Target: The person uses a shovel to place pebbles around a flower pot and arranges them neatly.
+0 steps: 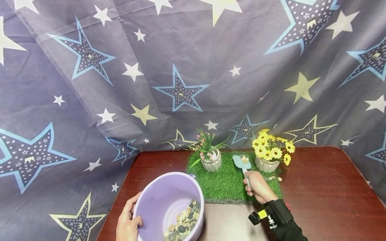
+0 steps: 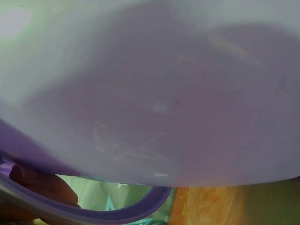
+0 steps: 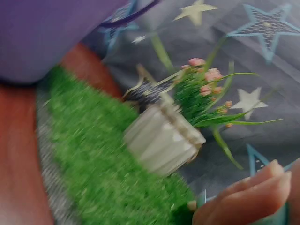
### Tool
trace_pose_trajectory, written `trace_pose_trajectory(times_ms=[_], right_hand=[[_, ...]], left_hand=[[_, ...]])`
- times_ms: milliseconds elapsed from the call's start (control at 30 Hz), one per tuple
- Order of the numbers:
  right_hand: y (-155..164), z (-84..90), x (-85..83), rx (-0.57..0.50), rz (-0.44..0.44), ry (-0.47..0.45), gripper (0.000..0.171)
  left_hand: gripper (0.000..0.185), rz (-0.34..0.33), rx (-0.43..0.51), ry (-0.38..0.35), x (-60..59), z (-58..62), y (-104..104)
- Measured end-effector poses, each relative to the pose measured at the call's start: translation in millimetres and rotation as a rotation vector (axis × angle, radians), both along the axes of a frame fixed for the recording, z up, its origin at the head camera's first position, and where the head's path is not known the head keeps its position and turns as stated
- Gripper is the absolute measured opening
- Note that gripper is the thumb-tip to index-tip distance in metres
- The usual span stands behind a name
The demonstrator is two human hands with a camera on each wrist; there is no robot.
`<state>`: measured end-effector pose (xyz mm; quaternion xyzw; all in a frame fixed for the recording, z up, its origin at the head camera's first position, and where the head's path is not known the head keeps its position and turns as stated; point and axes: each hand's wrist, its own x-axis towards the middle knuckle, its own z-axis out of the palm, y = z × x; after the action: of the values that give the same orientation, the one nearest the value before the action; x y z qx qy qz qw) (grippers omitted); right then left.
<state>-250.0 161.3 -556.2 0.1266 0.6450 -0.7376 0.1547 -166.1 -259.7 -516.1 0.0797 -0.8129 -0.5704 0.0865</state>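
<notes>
My left hand (image 1: 128, 222) grips the rim of a tilted lilac plastic bucket (image 1: 156, 201) at the table's front left; pebbles (image 1: 182, 224) lie in its lower side. The left wrist view is filled by the bucket's wall (image 2: 154, 93), with a fingertip (image 2: 42, 185) at the rim. My right hand (image 1: 256, 185) holds the handle of a small light-blue scoop (image 1: 241, 163) carrying a few pebbles, raised over the grass mat (image 1: 223, 182) between two pots. A white pot with pink flowers (image 1: 211, 162) (image 3: 161, 136) stands left of the scoop, a pot of yellow flowers (image 1: 268, 154) right of it.
A dark red wooden table (image 1: 325, 187) carries the mat. A few loose pebbles (image 1: 272, 178) lie at the mat's right edge. A star-printed grey cloth (image 1: 181, 67) hangs behind and around the table. A black strap with a camera sits on my right wrist (image 1: 272, 212).
</notes>
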Motion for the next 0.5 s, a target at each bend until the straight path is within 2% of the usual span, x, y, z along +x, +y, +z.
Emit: trace_pose_trajectory(times_ms=[200, 500], right_hand=[[-5.9, -9.2, 11.0, 0.158, 0.010, 0.049, 0.046], [-14.4, -14.3, 19.3, 0.218, -0.034, 0.089, 0.034]], left_hand=[[0.084, -0.006, 0.014, 0.012, -0.3, 0.1, 0.6], [0.084, -0.006, 0.023, 0.009, -0.2, -1.5, -0.4]])
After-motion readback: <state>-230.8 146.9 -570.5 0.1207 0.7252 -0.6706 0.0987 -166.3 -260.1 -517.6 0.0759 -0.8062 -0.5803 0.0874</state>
